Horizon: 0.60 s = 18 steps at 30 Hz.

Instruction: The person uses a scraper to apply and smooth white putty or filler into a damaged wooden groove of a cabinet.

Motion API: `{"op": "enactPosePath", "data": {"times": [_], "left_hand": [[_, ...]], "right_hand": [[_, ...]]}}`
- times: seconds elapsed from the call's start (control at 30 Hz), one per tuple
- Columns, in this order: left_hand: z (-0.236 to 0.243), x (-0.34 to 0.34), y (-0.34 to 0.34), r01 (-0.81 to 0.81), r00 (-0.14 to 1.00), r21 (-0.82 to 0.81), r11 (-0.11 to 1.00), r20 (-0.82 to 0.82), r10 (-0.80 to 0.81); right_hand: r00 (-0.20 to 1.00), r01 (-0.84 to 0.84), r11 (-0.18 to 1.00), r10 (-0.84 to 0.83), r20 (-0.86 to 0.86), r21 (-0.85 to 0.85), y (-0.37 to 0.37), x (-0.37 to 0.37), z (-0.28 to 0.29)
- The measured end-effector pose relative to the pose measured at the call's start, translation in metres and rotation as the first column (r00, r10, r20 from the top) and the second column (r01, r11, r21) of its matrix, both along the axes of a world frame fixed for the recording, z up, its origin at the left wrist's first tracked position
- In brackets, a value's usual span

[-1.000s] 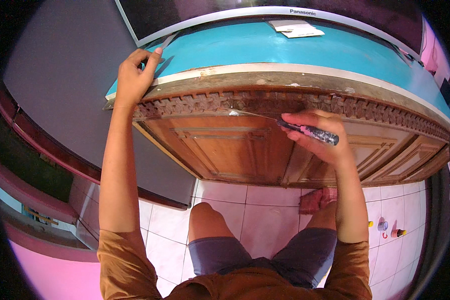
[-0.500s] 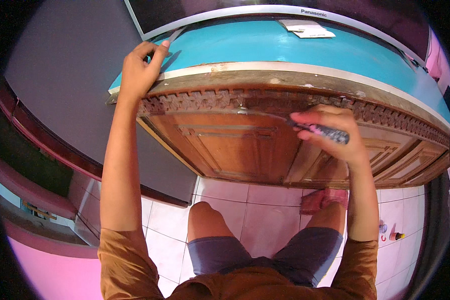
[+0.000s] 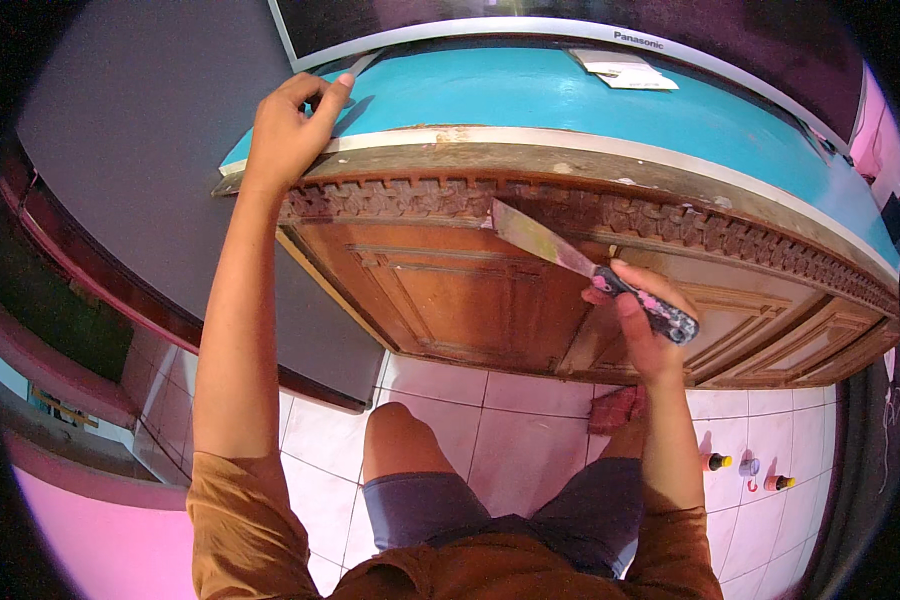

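My right hand (image 3: 645, 310) is closed around the dark, pink- and white-spotted handle of a putty knife (image 3: 540, 240). The blade slants up and left, its end at the carved trim along the top of a brown wooden cabinet (image 3: 450, 300). Whether the blade touches the wood I cannot tell. My left hand (image 3: 295, 130) rests at the left front corner of the blue cabinet top (image 3: 470, 95), with bent fingers and the thumb apart, holding nothing that I can see. White patches mark the worn wooden edge below the pale border strip.
A television (image 3: 550, 25) stands on the cabinet top, with white papers (image 3: 625, 70) before it. A dark grey panel (image 3: 150, 150) rises at the left. On the tiled floor are a red cloth (image 3: 615, 408) and small yellow-capped bottles (image 3: 778, 483) at the right.
My right hand has moved down and slightly left, tilting the putty knife so its broad blade now shows. The left hand stays at the corner; the whole view has shifted slightly.
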<state>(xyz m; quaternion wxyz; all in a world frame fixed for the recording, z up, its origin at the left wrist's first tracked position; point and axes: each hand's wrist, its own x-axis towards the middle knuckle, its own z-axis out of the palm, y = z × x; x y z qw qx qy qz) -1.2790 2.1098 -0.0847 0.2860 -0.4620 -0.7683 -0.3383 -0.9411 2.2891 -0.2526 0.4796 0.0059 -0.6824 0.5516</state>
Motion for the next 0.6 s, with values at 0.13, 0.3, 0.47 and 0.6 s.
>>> {"op": "enactPosePath", "data": {"times": [0.13,0.3,0.47,0.6], "left_hand": [[-0.004,-0.006,-0.003,0.011,0.999,0.004,1.000,-0.034,-0.010],[-0.002,0.001,-0.004,0.001,1.000,0.028,1.000,0.000,-0.001],[-0.005,-0.005,-0.004,0.069,0.996,0.091,0.993,-0.058,-0.064],[-0.009,-0.007,-0.003,0.127,0.989,0.110,0.986,-0.089,-0.117]], "right_hand": [[0.987,0.160,0.958,-0.162,-0.014,0.237,-0.010,-0.008,0.001],[0.944,0.319,0.870,-0.326,-0.046,0.375,-0.029,-0.007,0.004],[0.901,0.430,0.836,-0.419,-0.110,0.342,-0.049,-0.013,-0.012],[0.863,0.504,0.804,-0.486,-0.139,0.317,-0.069,-0.019,-0.017]]}}
